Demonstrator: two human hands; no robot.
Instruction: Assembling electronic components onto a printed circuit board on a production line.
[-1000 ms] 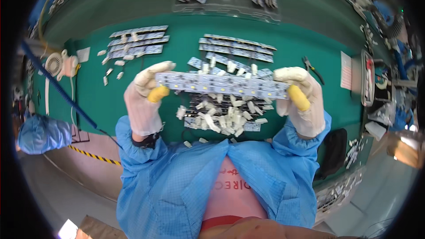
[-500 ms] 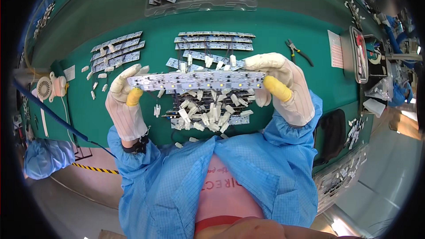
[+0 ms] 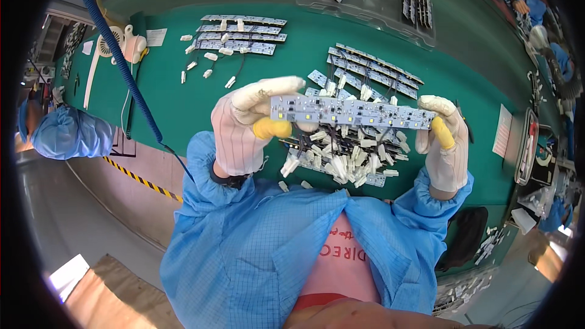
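Observation:
A long, narrow LED circuit board (image 3: 353, 113), its component side facing up, is held level above the table between my two hands. My left hand (image 3: 244, 119), in a striped white glove with a yellow thumb cover, pinches its left end. At the right end, my similarly gloved right hand (image 3: 448, 131) grips the board between thumb and fingers. Below it lies a heap of white wire connectors (image 3: 344, 164) on more boards, partly hidden by the held one. Just beyond, several wired boards (image 3: 381, 73) lie in slanting rows.
Another group of boards (image 3: 244, 35) with connectors lies at the far left on the green table (image 3: 177, 94). A clear plastic tray (image 3: 365, 15) of boards stands at the back. A small white fan (image 3: 125, 42) and a blue coiled cord (image 3: 135, 94) are at left, a metal box (image 3: 527, 146) at right.
The whole view has turned, so the table and its contents appear shifted. Both hands keep hold of the board, which now tilts slightly down to the right. The pliers are now mostly hidden behind my right hand.

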